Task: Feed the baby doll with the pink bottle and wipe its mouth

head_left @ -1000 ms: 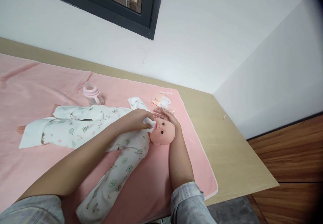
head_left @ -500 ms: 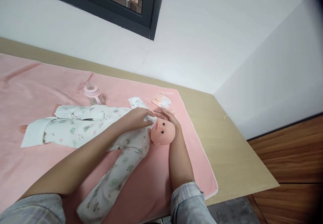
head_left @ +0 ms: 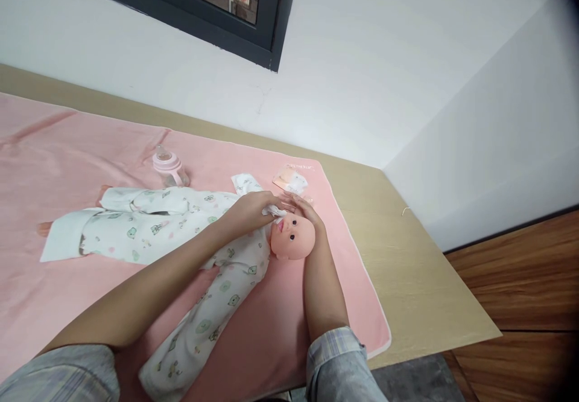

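Observation:
A baby doll [head_left: 295, 242] in white printed clothes [head_left: 167, 224] lies face up on a pink mat [head_left: 27, 178], its head toward the right. My left hand [head_left: 253, 210] is closed on a crumpled white tissue [head_left: 274, 211], held against the doll's cheek beside its mouth. My right hand [head_left: 304, 207] lies along the far side of the doll's head with its fingers stretched out, and the wrist passes by the crown. Part of the doll's chest and far arm is hidden behind my left hand and forearm.
A pink baby bottle [head_left: 169, 169] stands on the mat beyond the doll's legs. Near the mat's far right corner lies a small packet [head_left: 290, 181]. The wooden table [head_left: 407, 281] meets a white wall [head_left: 344, 76] below a dark window frame [head_left: 266, 40].
My left hand has shifted slightly toward the doll's face, and the tissue now lies closer to its mouth and cheek, more crumpled. My right hand stays nearly still.

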`<state>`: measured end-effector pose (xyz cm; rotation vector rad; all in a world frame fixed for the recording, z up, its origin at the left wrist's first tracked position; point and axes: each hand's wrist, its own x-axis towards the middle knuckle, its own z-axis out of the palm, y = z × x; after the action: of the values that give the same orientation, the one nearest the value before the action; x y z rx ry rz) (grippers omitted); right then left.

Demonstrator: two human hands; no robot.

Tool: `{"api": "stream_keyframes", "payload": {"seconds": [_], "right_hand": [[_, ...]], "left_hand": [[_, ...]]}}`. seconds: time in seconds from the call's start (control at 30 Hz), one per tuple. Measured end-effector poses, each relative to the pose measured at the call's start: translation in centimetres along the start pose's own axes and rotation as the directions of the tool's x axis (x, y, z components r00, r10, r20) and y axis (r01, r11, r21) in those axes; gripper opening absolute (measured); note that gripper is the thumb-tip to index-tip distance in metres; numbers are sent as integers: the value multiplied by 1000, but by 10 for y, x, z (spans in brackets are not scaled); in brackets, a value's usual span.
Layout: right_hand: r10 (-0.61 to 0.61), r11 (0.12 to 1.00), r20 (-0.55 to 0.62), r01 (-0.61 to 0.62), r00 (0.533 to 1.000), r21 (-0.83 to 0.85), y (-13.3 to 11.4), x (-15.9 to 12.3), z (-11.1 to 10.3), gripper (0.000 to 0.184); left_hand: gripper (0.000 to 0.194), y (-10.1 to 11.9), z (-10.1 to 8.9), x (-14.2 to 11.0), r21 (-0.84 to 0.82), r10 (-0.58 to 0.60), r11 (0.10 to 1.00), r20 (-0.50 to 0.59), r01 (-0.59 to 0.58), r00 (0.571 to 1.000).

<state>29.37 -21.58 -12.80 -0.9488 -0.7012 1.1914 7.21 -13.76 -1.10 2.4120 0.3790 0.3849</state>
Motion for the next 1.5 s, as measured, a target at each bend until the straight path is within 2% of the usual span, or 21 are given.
{"api": "stream_keyframes", "payload": {"seconds": [0.13, 0.27, 0.4, 0.5, 0.6, 0.73, 0.87, 0.97, 1.17, 1.3, 1.4, 1.5], "right_hand": [[9, 1000, -5, -9, 1000, 16, 1, 2, -2, 37], [4, 1000, 0, -4, 1000, 4, -1, 1, -1, 34], [21, 1000, -17, -21, 1000, -8, -5, -3, 3, 37], [29, 999, -29, -29, 999, -14, -6, -4, 5, 41], [30, 1000, -47, -30, 998, -8, -6, -5, 7, 42], [18, 1000, -36, -18, 999, -8, -6, -5, 8, 40], [8, 1000, -29, -9, 1000, -21, -5, -4, 5, 40], [22, 999, -21, -22, 1000, -29, -4, -3, 2, 41], [30, 999, -16, -31, 999, -41, -4, -2, 1, 39], [31, 999, -15, -32, 999, -26, -4, -1, 0, 39], [28, 999, -16, -29, 999, -36, -4, -1, 0, 39], [44, 998, -35, -45, 998, -38, -5, -2, 2, 40]], "left_hand": [[22, 2, -1, -1, -46, 56, 997, -43, -58, 997], [24, 4, -6, -3, -114, 84, 990, -34, -87, 996], [19, 10, -9, -5, -170, 75, 983, 57, -65, 996], [22, 15, -8, -7, -92, 68, 994, 133, -56, 989], [25, 15, -4, -8, -60, 78, 996, 165, -69, 983], [26, 11, 1, -7, -107, 53, 993, 120, -40, 991], [19, 7, 3, -6, -119, 19, 993, 65, -11, 998], [14, 6, 5, -6, -121, 25, 992, 22, -22, 999], [20, 4, 11, -2, -48, 72, 996, -39, -74, 997], [21, 5, 8, -1, -108, 54, 992, -78, -63, 995], [21, 7, 1, -4, -158, 9, 987, -74, -20, 997], [23, 8, -9, -8, -188, 6, 982, -4, -7, 1000]]}}
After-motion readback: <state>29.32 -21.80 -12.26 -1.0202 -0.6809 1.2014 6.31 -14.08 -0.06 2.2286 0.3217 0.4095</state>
